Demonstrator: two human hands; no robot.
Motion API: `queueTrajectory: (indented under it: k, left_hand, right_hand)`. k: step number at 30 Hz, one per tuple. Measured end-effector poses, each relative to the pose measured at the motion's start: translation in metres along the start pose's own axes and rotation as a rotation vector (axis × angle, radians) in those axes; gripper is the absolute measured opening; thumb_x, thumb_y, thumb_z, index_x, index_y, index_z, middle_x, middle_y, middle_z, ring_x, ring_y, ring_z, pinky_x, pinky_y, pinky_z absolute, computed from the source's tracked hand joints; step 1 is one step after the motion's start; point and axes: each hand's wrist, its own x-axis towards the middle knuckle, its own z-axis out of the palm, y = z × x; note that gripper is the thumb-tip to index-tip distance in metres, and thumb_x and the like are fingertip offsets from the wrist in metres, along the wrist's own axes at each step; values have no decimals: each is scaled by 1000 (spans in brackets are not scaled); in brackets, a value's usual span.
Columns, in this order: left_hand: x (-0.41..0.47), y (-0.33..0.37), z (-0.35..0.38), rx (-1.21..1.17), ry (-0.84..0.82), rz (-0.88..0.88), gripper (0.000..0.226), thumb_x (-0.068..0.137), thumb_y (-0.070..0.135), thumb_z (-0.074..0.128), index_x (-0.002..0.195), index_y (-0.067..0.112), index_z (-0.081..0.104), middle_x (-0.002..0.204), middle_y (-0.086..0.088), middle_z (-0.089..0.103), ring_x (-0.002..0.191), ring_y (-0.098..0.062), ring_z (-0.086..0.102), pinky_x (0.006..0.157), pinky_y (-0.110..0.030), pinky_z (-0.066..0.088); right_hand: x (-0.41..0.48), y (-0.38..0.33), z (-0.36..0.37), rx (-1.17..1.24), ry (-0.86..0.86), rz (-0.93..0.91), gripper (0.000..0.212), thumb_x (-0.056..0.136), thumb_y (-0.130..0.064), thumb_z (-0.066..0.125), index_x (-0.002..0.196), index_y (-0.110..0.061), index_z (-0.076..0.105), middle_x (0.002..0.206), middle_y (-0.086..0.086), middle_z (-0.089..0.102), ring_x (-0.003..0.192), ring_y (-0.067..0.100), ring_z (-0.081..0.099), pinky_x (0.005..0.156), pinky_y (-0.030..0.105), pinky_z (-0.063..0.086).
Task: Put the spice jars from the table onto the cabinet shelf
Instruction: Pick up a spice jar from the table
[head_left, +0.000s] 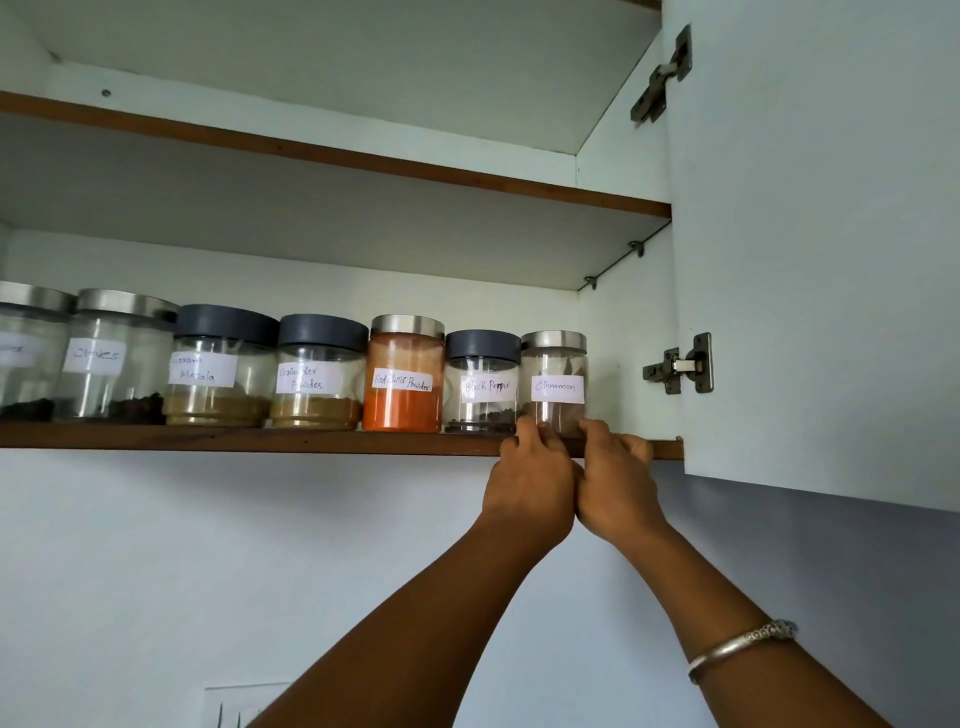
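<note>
Cinnamon jar (554, 384): clear, steel lid, handwritten label, brown contents.

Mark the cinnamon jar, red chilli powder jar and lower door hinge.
Steel-lidded glass cinnamon jar (555, 387): head view, white label.
Steel-lidded red chilli powder jar (402, 411): head view, orange powder.
Lower metal door hinge (680, 367): head view, centre.

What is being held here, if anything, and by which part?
The cinnamon jar, by its base: left hand on its left side, right hand on its right, jar standing on the shelf.
</note>
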Motion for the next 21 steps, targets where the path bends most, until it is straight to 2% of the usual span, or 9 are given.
queueTrajectory:
  k: [3,8,12,16,21]
  left_hand:
    - [-3,-5,-3,-6,-34,31,63,90,12,56,143,3,24,141,-16,24,120,-33,42,98,-39,44]
    - [-19,-23,-9,-43,-56,123,78,85,9,62,148,10,16,151,-12,18,130,-33,38,102,-40,43]
    - [-37,-49,-26,-13,-16,149,87,81,10,65,150,12,10,153,-11,17,134,-31,34,104,-40,42]
    - [-59,-87,-59,54,7,121,84,81,14,66,148,11,16,146,-12,27,126,-32,41,100,-41,45]
    - [-99,-148,-109,134,-15,30,82,80,16,66,146,12,19,143,-13,30,124,-34,42,98,-42,45]
  right_hand:
    - [-4,-3,3,-16,1,-15,56,93,-26,51,143,-21,26,147,4,34,138,28,21,105,46,36]
    - [-16,-20,9,-15,17,-26,60,93,-27,51,145,-21,20,156,10,15,142,33,11,109,47,30]
    - [-29,-46,15,-37,12,-158,61,90,-23,54,143,-20,24,153,7,22,142,30,13,110,42,30]
    - [-45,-90,28,13,-75,-252,66,86,-23,61,142,-20,26,152,6,27,144,30,11,114,42,24]
    - [-74,-161,48,55,-172,-334,70,84,-22,62,143,-21,25,150,5,31,143,31,13,109,44,31]
